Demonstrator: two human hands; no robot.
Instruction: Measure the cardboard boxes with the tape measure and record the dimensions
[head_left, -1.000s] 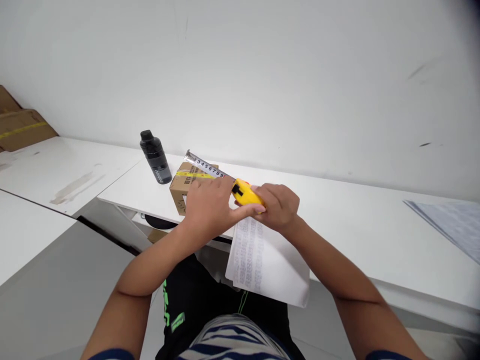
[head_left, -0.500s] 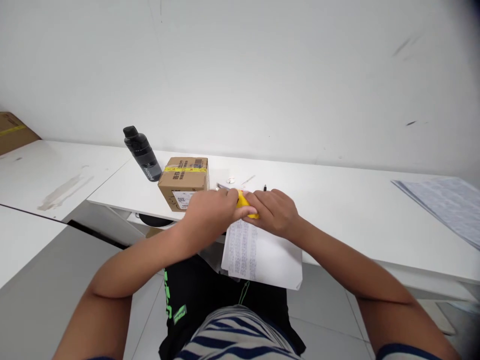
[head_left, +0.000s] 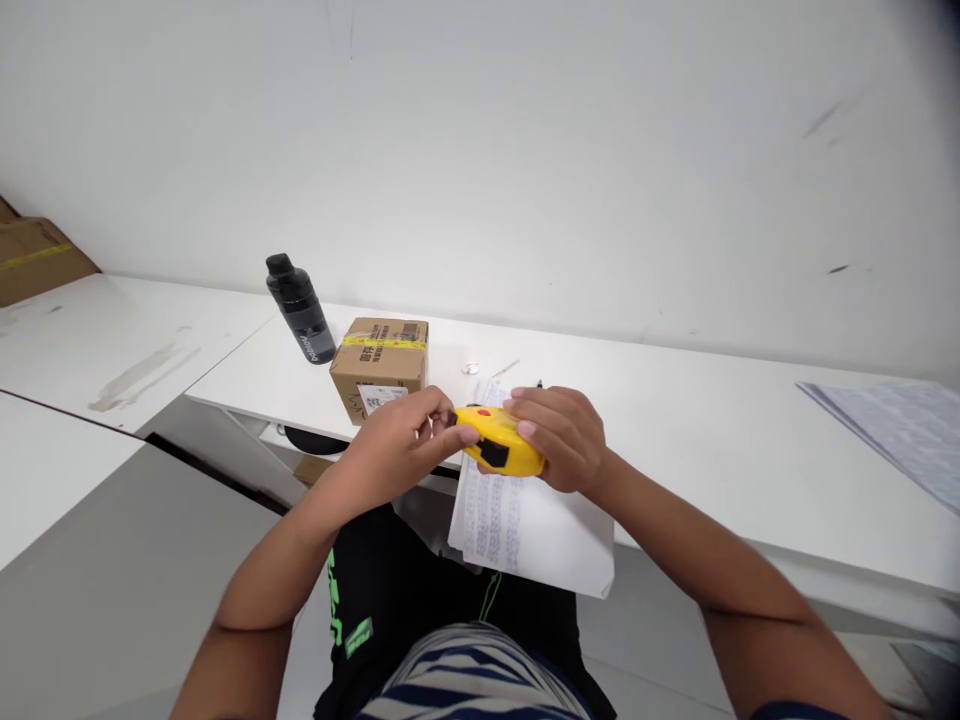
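My right hand (head_left: 564, 438) is wrapped around a yellow tape measure (head_left: 501, 451), held just above the near edge of the white table (head_left: 697, 440). My left hand (head_left: 397, 440) pinches at the tape measure's left end, where the blade comes out; no blade shows extended. A small cardboard box (head_left: 381, 365) with yellow tape and a white label stands on the table just left of my left hand. A printed sheet of paper (head_left: 529, 520) lies under my hands and hangs over the table edge.
A black water bottle (head_left: 301, 309) stands behind the box to its left. A stack of printed sheets (head_left: 896, 430) lies at the far right. Another white table (head_left: 120, 330) adjoins on the left, with a brown carton (head_left: 34, 258) at its far end. A pen (head_left: 538, 384) lies behind my hands.
A second ago the tape's blade lay stretched over the box top. It has since gone back into the case, and both hands have pulled off the box toward me.
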